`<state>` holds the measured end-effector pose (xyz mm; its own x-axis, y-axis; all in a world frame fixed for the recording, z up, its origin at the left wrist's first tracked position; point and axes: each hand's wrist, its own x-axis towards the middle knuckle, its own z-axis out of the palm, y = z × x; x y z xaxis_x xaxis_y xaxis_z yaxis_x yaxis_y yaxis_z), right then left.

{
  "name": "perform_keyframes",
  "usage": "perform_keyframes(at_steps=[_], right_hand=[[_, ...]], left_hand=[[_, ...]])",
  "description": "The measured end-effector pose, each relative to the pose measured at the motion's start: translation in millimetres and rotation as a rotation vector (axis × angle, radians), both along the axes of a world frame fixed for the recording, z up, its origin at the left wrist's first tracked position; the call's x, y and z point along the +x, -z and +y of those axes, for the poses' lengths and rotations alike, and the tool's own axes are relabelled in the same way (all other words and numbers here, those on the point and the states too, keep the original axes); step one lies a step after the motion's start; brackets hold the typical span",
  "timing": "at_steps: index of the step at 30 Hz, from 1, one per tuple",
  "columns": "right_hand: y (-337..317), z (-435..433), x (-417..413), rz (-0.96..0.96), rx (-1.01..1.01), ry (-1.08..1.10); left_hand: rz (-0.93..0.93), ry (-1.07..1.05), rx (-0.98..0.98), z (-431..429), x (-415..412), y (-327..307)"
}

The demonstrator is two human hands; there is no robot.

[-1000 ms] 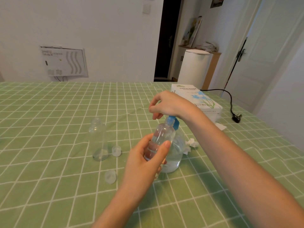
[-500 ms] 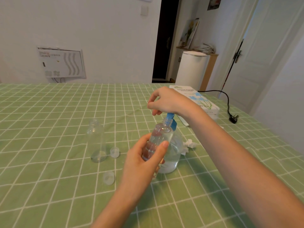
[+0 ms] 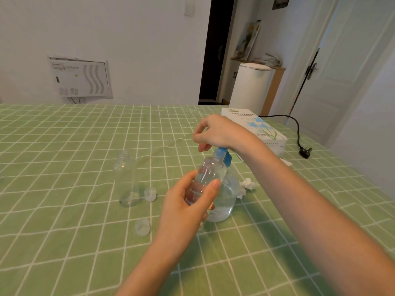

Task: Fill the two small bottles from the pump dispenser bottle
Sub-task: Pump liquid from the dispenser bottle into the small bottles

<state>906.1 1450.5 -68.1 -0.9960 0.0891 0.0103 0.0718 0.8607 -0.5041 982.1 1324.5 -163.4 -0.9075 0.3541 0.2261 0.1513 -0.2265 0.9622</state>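
1. Counter (image 3: 64, 210), under a green checked cloth, carried everything; tissue box (image 3: 256, 127) lay toward 1 o'clock, far side.
2. Pump dispenser bottle (image 3: 226, 201) stood upright at centre, clear liquid in its lower part, blue pump head (image 3: 223, 155) on top.
3. Right hand (image 3: 222, 133) sat directly over the pump head, fingers curled, palm bearing on it; whether it was pressing could not be told.
4. Left hand (image 3: 188, 206) was clenched round the held small bottle (image 3: 205, 178), just at 9 o'clock of the dispenser and touching or nearly touching it.
5. Key relation: the held small bottle's long axis tilted with its mouth toward 1 o'clock, up against the blue spout. Judgement: the next pump stroke depends on mouth and spout staying aligned. It appeared partly filled.
6. Second small bottle (image 3: 126, 178) stood upright and almost empty at 9 o'clock, well apart, nearer the left hand.
7. Two caps (image 3: 150, 194) (image 3: 142, 227) lay loose beside it, toward 4 and 5 o'clock.
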Motion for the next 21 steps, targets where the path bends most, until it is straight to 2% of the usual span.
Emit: perform_keyframes(at_steps=[8, 15, 21], right_hand=[[3.7, 0.3, -0.1, -0.002, -0.029, 0.011], [2.8, 3.9, 3.0, -0.046, -0.366, 0.021], [-2.5, 4.2, 3.7, -0.003, -0.431, 0.046]], left_hand=[[0.037, -0.024, -0.038, 1.5, -1.3, 6.2], [0.072, -0.102, -0.061, 6.0, -0.7, 5.8], [0.113, -0.175, -0.117, 9.5, -2.3, 5.0]])
